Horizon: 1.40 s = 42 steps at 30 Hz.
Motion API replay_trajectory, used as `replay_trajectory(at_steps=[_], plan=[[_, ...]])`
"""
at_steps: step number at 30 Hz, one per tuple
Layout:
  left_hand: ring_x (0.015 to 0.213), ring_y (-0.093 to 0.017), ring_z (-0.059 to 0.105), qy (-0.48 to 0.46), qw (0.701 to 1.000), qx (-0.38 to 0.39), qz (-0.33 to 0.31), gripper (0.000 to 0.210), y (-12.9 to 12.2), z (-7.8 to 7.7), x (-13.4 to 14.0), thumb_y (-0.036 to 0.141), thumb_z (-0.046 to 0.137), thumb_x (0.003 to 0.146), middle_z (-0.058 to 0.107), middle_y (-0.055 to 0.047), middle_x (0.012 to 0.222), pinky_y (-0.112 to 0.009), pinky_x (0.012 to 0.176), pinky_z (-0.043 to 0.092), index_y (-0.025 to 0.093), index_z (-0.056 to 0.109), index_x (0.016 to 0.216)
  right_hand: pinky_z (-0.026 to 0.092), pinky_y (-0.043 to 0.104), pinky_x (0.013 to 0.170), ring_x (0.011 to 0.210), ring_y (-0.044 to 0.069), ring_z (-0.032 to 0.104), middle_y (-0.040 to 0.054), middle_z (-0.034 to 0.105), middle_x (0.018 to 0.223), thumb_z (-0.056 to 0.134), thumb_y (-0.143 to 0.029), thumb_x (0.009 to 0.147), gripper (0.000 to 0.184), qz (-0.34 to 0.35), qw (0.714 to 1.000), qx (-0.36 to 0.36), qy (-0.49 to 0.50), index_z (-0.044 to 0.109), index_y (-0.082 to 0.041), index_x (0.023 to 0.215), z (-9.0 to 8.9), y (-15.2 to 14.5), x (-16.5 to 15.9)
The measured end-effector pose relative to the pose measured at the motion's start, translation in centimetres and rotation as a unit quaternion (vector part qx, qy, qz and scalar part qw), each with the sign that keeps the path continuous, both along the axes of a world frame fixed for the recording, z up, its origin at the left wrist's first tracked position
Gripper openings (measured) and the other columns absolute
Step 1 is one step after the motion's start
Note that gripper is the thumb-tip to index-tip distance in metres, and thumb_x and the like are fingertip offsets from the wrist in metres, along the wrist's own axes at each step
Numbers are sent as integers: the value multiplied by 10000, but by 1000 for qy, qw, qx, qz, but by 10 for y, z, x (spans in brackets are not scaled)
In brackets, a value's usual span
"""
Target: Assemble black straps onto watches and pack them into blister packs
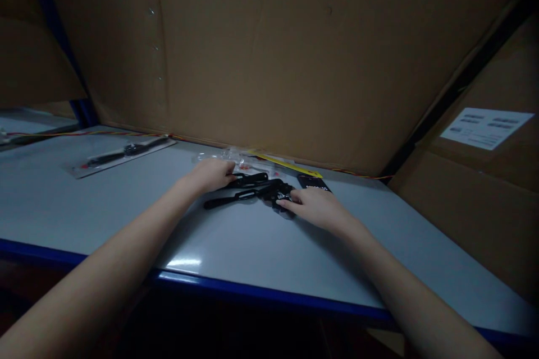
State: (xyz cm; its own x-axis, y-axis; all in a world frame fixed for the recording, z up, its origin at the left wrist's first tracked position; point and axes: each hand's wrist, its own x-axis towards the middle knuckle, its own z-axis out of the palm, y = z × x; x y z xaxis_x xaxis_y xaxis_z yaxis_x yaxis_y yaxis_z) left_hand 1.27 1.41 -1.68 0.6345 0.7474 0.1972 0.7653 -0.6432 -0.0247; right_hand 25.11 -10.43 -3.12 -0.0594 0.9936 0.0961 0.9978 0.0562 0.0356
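Observation:
My left hand [213, 174] is closed on the near end of a black slotted part [251, 180], low over the tabletop. Just in front of it lies a black long-handled tool [224, 201] with a slot along its body. My right hand [314, 205] has its fingers closed at the right end of this dark group, on a black piece with shiny clear plastic [283, 202]. The exact kind of these black things is too dark to make out, and the fingers partly hide them.
Behind the hands lie clear plastic packaging [227, 155], a yellow strip [290, 165] and a black packet with white print [313, 182]. A packaged black tool [122, 154] lies at left. Cardboard walls [269, 56] enclose the grey tabletop [236, 252], which has a blue front edge [252, 290].

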Motion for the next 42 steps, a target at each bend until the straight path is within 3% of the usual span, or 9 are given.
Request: replay_trajectory(at_steps=[7, 11, 19, 21, 25, 28, 32, 39, 42], plan=[[907, -293, 612, 46, 997, 36, 45, 341, -6, 2, -1, 380, 437, 817, 659, -185, 980, -333, 714, 432, 138, 620, 974, 280, 273, 532, 745, 243, 622, 87, 672, 776, 395, -573, 845, 434, -20, 999, 38, 1, 610, -196, 841, 2, -3, -6], [885, -267, 621, 51, 994, 51, 85, 364, 6, 13, -20, 414, 389, 843, 672, -152, 955, -310, 709, 429, 166, 591, 1015, 261, 264, 527, 722, 228, 617, 67, 670, 754, 421, -538, 847, 373, -13, 998, 50, 28, 586, -204, 853, 3, -5, -8], [1053, -305, 530, 112, 958, 164, 206, 531, 56, 28, -132, 480, 510, 783, 588, -183, 1155, -315, 818, 382, 132, 476, 1183, 263, 249, 540, 716, 207, 618, 56, 677, 763, 455, -469, 851, 282, -20, 993, 90, 80, 578, -215, 838, 11, -5, -11], [1075, -297, 509, 120, 948, 146, 255, 532, 68, 23, -163, 517, 473, 800, 557, -185, 1216, -313, 830, 373, 143, 453, 1177, 261, 245, 536, 696, 198, 614, 54, 675, 749, 450, -475, 854, 289, -21, 991, 98, 86, 575, -215, 831, 12, -6, -11], [961, -259, 572, 97, 942, -2, 321, 450, 83, 11, -201, 496, 347, 864, 612, -192, 1137, -250, 715, 384, 143, 442, 1127, 259, 244, 530, 681, 194, 609, 52, 669, 719, 414, -530, 860, 361, -13, 989, 116, 96, 582, -214, 810, 11, -5, -10], [877, -285, 601, 82, 951, 13, 299, 420, 83, 4, -202, 490, 330, 865, 653, -191, 1032, -270, 668, 375, 142, 472, 1053, 260, 247, 532, 674, 190, 608, 48, 664, 696, 376, -561, 868, 410, -6, 986, 129, 106, 591, -219, 800, 12, -5, -11], [838, -304, 613, 58, 956, 52, 284, 279, 73, 1, -184, 322, 385, 841, 667, -201, 946, -299, 689, 368, 106, 498, 976, 256, 252, 525, 644, 180, 602, 39, 655, 663, 361, -555, 876, 419, 7, 984, 139, 109, 590, -215, 791, 13, -6, -12], [823, -290, 612, 17, 962, 92, 255, 117, 52, 10, -168, 246, 433, 787, 663, -106, 865, -315, 695, 384, 176, 522, 818, 257, 253, 519, 645, 177, 599, 35, 662, 685, 386, -528, 874, 386, 17, 983, 143, 115, 611, -221, 813, 13, -7, -13], [801, -317, 612, -2, 957, 107, 271, 195, 45, 19, -163, 276, 403, 809, 659, -124, 876, -352, 677, 407, 172, 532, 910, 248, 252, 515, 623, 169, 590, 22, 650, 654, 400, -509, 874, 362, 17, 981, 151, 118, 602, -225, 774, 15, -8, -13]])
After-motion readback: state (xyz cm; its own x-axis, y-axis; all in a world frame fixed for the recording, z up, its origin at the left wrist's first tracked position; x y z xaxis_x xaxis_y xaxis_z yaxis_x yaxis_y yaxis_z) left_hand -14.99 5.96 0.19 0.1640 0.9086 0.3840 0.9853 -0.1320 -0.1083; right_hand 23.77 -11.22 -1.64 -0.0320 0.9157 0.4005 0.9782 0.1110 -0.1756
